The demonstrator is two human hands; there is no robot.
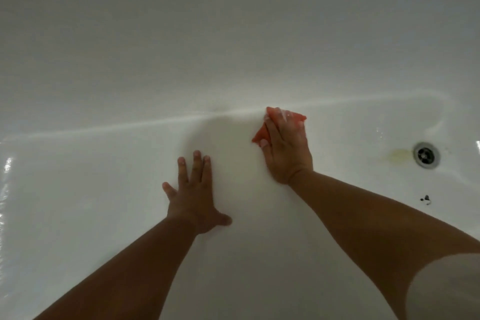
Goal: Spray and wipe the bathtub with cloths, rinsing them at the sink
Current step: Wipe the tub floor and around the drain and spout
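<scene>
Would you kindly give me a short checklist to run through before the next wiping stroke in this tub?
1. Contact: orange cloth pressed on the bathtub under the right hand: ok.
2. Support: left hand flat on the tub floor: ok.
3. Soap: foam shows on the right hand: ok.
4. Beside the drain: yellowish stain present: not ok.
5. Below the drain in the picture: dark specks present: not ok.
6. Rinse due: cloth mostly hidden: cannot tell.
</scene>
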